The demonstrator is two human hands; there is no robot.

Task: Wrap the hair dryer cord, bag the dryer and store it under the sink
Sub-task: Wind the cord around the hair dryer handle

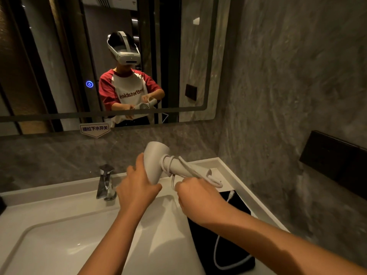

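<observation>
Forearms fill the bottom of our view, both bare, reaching fwd over the sink (59, 235).

We see the left hand (137, 187) clamped on the hair dryer (154, 161): fingers wrapped round the barrel's rear end, thumb on the near side, dryer held up in the air above the basin's back edge. Barrel points up and away toward the wall; handle sticks out to the right, roughly level.

Right hand (195, 195) is closed into a loose fist on the cord (216, 182), gripping it just below the handle. Exact finger positions: can't tell, they're on the far side of the hand.

Cord status: several turns already coiled round the handle where it joins the barrel, a couple of strands running along the handle to its tip. From the right hand the rest drops down, shows a white plug-like end just beside the wrist, then loops across the black bag (236, 255).

Bag lies flat on the white bench (234, 175), right of the basin, partly under our right forearm. Dryer isn't touching it.

Chrome faucet (106, 183) stands at the back of the sink, left of the left hand, apart from it.

Mirror (188, 56) on the wall behind reflects the same two-hand hold. Dark panel (335, 165) on the right wall, well clear.
</observation>
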